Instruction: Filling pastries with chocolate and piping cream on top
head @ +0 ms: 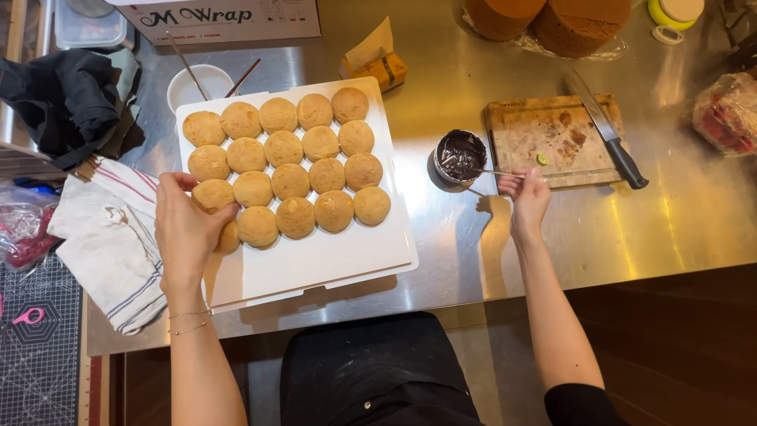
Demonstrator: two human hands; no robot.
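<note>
A white square board (331, 260) on the steel counter carries several round golden buns (290, 181) in rows. My left hand (185, 229) reaches over the board's left edge and grips the bun at the front-left corner (229, 237). My right hand (527, 197) holds the handle of a thin metal utensil (493, 172) whose tip rests in a small round tin of dark chocolate spread (460, 155), just right of the board.
A wooden cutting board (536, 134) with a black-handled knife (607, 130) lies right of the tin. Striped cloths (110, 229) and a dark cloth (71, 99) sit left. A white bowl (201, 83), a box, brown cakes (552, 20) and a wrapped bag (725, 110) line the back.
</note>
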